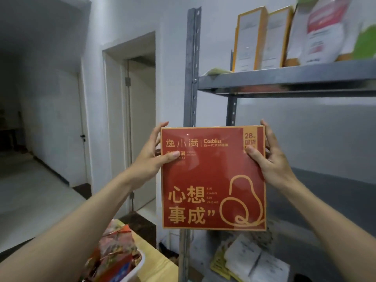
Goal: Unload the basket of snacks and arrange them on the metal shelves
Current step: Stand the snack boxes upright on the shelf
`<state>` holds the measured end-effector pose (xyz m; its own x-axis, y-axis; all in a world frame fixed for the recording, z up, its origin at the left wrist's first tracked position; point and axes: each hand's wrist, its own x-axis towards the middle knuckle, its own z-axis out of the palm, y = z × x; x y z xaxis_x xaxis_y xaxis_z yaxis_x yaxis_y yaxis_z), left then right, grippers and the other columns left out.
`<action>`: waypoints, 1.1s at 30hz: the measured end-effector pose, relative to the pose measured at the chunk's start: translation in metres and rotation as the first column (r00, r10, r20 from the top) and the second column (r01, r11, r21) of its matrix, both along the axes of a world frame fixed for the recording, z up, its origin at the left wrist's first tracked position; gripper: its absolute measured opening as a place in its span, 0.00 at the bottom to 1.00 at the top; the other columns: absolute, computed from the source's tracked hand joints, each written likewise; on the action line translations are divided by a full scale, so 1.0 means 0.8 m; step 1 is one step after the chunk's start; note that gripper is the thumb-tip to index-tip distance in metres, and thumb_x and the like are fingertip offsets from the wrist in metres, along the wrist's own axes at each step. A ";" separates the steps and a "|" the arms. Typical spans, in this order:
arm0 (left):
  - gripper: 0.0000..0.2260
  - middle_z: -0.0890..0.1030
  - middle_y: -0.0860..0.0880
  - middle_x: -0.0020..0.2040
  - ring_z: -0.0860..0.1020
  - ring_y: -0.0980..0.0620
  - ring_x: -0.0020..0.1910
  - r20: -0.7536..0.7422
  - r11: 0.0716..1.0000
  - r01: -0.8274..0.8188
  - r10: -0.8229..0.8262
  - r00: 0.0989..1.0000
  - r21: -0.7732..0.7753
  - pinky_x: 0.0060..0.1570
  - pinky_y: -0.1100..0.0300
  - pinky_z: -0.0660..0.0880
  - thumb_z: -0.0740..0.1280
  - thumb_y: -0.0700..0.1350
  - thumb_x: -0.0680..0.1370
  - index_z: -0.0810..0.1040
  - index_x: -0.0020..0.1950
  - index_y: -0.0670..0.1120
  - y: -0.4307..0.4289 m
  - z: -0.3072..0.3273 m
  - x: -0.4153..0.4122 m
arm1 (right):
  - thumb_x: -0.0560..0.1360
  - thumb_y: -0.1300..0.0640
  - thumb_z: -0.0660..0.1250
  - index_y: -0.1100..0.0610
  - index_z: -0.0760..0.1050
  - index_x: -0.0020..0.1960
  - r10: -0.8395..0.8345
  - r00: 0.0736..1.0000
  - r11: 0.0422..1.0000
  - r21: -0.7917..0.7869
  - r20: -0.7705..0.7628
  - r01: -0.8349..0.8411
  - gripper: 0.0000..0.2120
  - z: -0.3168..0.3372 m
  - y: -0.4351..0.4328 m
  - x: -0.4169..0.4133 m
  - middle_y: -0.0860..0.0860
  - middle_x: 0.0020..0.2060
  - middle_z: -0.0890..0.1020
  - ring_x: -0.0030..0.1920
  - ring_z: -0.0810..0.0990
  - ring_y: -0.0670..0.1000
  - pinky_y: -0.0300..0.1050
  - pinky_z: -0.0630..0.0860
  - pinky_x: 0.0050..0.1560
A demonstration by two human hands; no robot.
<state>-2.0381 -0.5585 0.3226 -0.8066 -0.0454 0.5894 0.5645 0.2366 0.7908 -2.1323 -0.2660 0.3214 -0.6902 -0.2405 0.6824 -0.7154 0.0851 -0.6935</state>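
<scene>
Clamped from both sides, up near the top corners: a flat square red cardboard box with a gold border and gold lettering (213, 180). Pinched on its left edge by the left hand (150, 161), thumb pressed flat across the front, fingers curled behind. Pinched likewise on the right edge by the right hand (272, 159), thumb laid just under the gold corner label. Held upright in the air, face toward the camera, in front of the grey perforated metal upright post (192, 58) and below the upper grey metal shelf (284, 80) (touching neither, as far as could be seen).

Spotted on that upper shelf: two tall yellow-edged boxes (250, 37) side by side, a white-and-red pouch (317, 33) just beside them. Spotted lower down, under the red box: white sachets (250, 259) over yellow packets. Noted at lower left, on a pale yellow surface (158, 261): a white plastic basket (135, 267), heaped with red and orange snack packs (116, 247). Well apart on the left, an open white doorway (140, 119).
</scene>
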 end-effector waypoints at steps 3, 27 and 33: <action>0.35 0.70 0.47 0.70 0.79 0.50 0.61 -0.010 0.999 0.042 -0.042 0.999 -0.022 0.53 0.50 0.80 0.72 0.48 0.72 0.59 0.72 0.68 0.031 0.009 -0.055 | 0.74 0.43 0.65 0.34 0.50 0.77 -0.083 0.996 0.996 0.009 -0.039 0.083 0.37 0.011 0.036 -0.031 0.42 0.60 0.75 0.58 0.79 0.47 0.41 0.83 0.44; 0.28 0.76 0.58 0.60 0.78 0.58 0.56 -0.076 0.954 0.281 -0.274 0.959 0.107 0.48 0.59 0.81 0.68 0.45 0.76 0.61 0.68 0.69 0.148 0.039 -0.421 | 0.74 0.43 0.65 0.32 0.52 0.75 -0.427 0.903 0.904 -0.055 -0.054 0.424 0.34 0.037 0.128 -0.262 0.45 0.62 0.72 0.57 0.75 0.49 0.40 0.79 0.44; 0.30 0.76 0.50 0.66 0.78 0.50 0.62 -0.080 0.931 0.334 -0.325 0.942 0.146 0.52 0.55 0.81 0.69 0.46 0.77 0.60 0.76 0.60 0.166 0.035 -0.505 | 0.73 0.41 0.62 0.32 0.49 0.72 -0.490 0.869 0.872 -0.048 -0.064 0.488 0.33 0.027 0.133 -0.322 0.47 0.64 0.74 0.58 0.75 0.49 0.36 0.74 0.49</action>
